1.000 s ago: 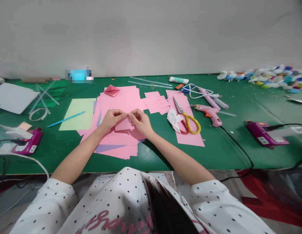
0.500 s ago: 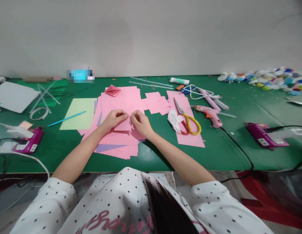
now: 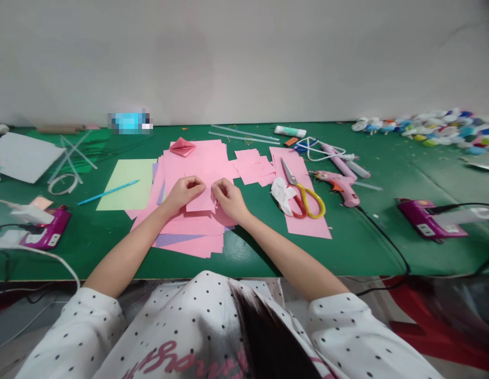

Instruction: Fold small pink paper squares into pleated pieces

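A small square of pink paper is held just above a pile of larger pink sheets. My left hand pinches it near its top left. Opposite, my right hand has thumb and forefinger closed on its right edge. The fingertips hide part of the square's upper edge. On the far end of the pile rests a folded pink paper piece. Several cut pink squares lie to the right of the pile.
Scissors with red and yellow handles lie on pink paper at right, beside a pink glue gun. A blue pencil crosses a pale green sheet. Purple power strips sit at both sides. A glue stick lies farther back.
The small pink square has shifted slightly to the right and tilted a little. My left fingers have moved slightly up and left; the right hand stays nearly in place.
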A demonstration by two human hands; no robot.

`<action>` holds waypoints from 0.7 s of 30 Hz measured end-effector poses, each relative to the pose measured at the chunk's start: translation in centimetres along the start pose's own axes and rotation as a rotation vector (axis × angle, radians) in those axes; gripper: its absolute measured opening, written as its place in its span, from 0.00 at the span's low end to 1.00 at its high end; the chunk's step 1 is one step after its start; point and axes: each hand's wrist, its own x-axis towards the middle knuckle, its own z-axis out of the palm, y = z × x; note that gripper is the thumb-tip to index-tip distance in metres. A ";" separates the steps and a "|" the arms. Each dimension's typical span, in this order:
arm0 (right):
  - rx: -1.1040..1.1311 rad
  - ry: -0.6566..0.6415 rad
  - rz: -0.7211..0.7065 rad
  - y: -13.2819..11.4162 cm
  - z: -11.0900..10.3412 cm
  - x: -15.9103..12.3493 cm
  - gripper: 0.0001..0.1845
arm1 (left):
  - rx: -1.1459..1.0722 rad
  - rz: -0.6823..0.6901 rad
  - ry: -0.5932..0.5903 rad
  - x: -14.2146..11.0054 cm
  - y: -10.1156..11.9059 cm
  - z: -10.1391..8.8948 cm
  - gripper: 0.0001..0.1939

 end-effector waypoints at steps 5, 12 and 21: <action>-0.055 -0.018 -0.011 -0.1 0.0 0.0 0.14 | 0.022 0.004 -0.021 0.0 -0.1 0.1 0.09; -0.059 0.039 -0.036 0.1 -0.1 0.0 0.14 | 0.006 0.033 0.000 0.1 -0.2 0.1 0.10; -0.095 -0.005 -0.059 0.6 0.2 0.2 0.13 | 0.060 0.019 -0.050 0.0 -0.1 0.2 0.10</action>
